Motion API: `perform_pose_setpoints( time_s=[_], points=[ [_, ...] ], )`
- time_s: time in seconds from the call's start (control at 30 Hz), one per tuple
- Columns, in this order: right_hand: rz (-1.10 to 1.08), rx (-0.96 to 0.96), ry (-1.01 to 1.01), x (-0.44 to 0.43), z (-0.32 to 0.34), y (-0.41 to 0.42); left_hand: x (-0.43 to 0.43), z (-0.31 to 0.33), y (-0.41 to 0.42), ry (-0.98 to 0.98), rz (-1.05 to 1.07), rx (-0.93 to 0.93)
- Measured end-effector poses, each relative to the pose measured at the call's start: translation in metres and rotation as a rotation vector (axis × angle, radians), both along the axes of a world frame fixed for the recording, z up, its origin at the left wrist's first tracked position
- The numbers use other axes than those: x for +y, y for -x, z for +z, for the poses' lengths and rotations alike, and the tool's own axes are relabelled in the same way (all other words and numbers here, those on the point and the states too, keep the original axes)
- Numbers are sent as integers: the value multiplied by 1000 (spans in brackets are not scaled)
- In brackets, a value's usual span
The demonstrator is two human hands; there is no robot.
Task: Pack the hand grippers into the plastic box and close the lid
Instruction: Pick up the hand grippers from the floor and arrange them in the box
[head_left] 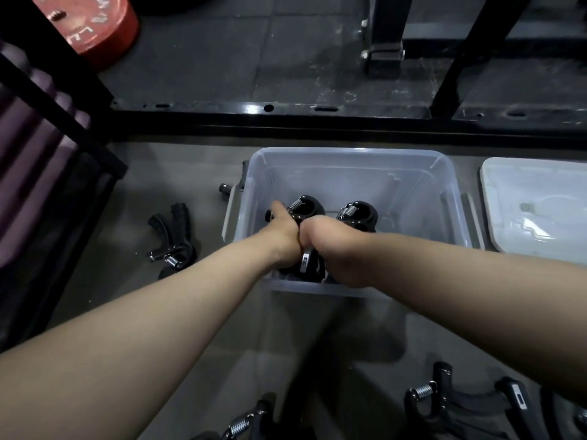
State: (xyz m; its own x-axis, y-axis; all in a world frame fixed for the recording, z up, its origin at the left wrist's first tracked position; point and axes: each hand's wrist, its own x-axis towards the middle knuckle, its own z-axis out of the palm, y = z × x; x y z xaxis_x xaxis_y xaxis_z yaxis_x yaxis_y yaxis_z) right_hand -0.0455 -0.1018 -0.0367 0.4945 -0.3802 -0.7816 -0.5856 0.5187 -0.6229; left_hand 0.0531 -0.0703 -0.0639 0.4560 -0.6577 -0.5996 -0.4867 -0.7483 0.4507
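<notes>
A clear plastic box (349, 163) stands open on the floor in front of me. Both my hands reach down into it, side by side and touching. My left hand (282, 230) grips a black hand gripper (306, 206) whose spring shows just beyond my knuckles. My right hand (330, 239) grips a second black hand gripper (359, 212) next to it. Their handles (306, 265) show below my wrists. The box's white lid (536, 204) lies flat on the floor to the right of the box. My fingers are hidden behind the backs of my hands.
More black hand grippers lie on the floor: one (173, 239) left of the box, one (244, 423) at the bottom edge, several (470, 404) at the bottom right. A black rack frame (286, 112) runs behind the box. A red weight plate (95, 23) sits at top left.
</notes>
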Motion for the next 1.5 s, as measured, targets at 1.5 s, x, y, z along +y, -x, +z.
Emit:
perform_pose_setpoints(
  time_s=[1.5],
  points=[
    [-91,-33,-121,-18,-62,-9,-31,16,2,-201,323,444]
  ],
)
